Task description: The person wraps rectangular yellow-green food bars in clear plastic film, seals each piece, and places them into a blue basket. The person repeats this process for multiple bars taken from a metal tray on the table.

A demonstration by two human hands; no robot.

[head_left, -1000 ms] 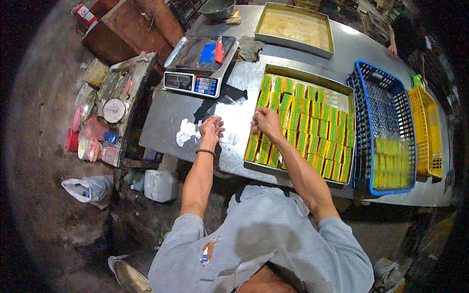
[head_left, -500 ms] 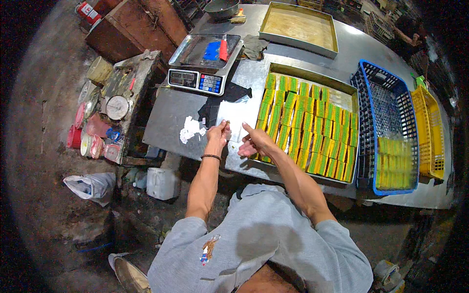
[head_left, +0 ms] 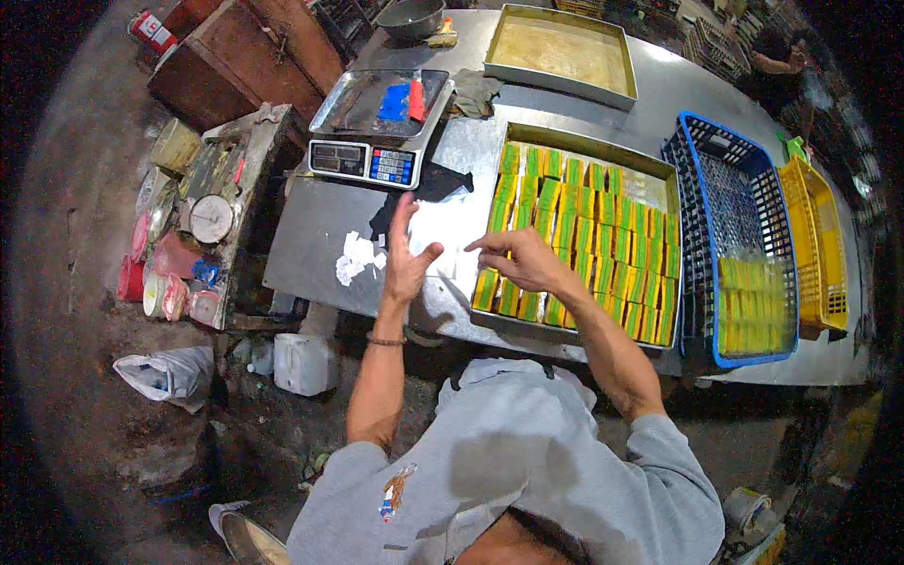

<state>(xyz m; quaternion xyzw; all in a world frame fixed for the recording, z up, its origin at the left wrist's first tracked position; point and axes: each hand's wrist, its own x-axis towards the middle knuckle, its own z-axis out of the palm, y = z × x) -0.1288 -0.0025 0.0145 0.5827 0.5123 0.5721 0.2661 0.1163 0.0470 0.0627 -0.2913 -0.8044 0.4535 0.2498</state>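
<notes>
Centrally, pale sheeting [head_left: 444, 226], left fingers [head_left: 402, 215] and right fingers [head_left: 493, 242] either side

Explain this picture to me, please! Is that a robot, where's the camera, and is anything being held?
There's no robot here, just a person using two bare hands. The camera sits on their head, looking down, so you see what they see. Its wide, round lens makes straight edges look bent.

On the metal table is a tray with rows of green-and-yellow pieces. To its left are white paper slips and a weighing scale. To its right is a blue basket with more pieces inside.

The left hand is open, thumb apart. The right hand is over the tray's left side, fingers partly bent. I can't see anything clearly held, but thin see-through plastic would be hard to spot.
</notes>
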